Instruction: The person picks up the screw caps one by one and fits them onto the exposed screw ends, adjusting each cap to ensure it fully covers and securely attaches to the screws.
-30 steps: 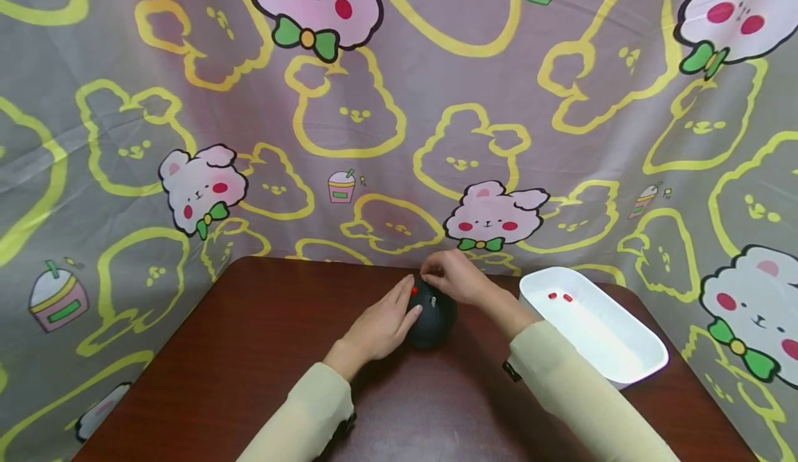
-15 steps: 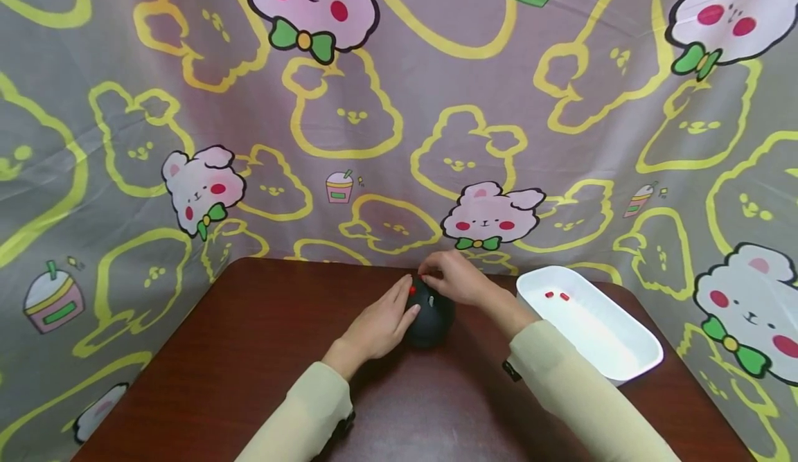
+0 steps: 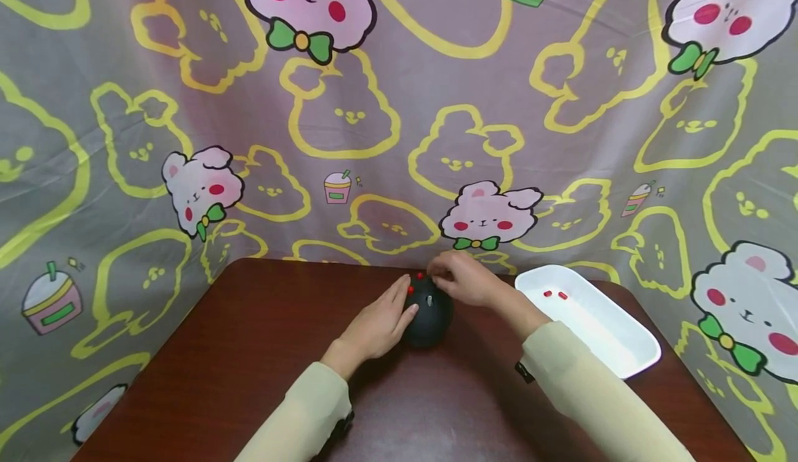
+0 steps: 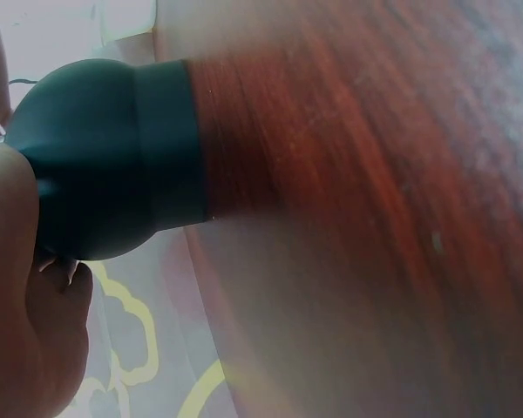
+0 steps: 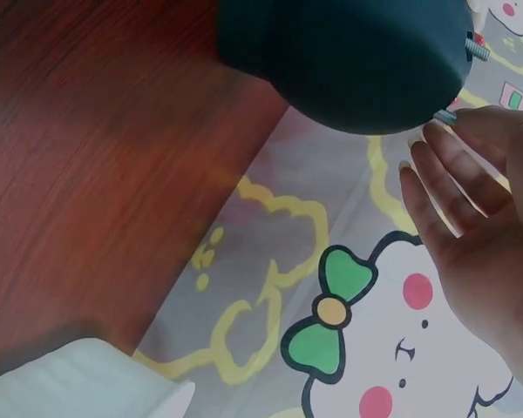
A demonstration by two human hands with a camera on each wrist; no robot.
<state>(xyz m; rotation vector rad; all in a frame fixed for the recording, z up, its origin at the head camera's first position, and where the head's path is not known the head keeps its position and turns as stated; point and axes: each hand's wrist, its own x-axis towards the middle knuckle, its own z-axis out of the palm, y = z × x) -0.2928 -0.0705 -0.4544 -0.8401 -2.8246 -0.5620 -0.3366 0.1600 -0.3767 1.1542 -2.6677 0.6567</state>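
A black rounded dome (image 3: 430, 327) with a cylindrical base stands on the table; short metal threaded studs (image 3: 429, 300) stick out of its upper part. Small red caps (image 3: 410, 289) show near its top. My left hand (image 3: 375, 323) holds the dome from the left, thumb on the near side and fingers farther back. In the left wrist view the fingertips (image 4: 72, 272) lie against the dome's curve. On the dome's far right, my right hand (image 3: 461, 278) pinches a threaded stud (image 5: 444, 116) between thumb and finger, as the right wrist view shows.
A white plastic tub (image 3: 614, 334) stands to the right, beyond the right forearm, with two small red pieces (image 3: 563, 296) inside. The brown wooden table (image 3: 268, 365) ends at a patterned cloth (image 3: 374, 136) hanging behind and at both sides.
My right hand has shifted slightly right, from a spot near the dome's top to another stud. A second red cap is now uncovered there. The left hand stays on the dome.
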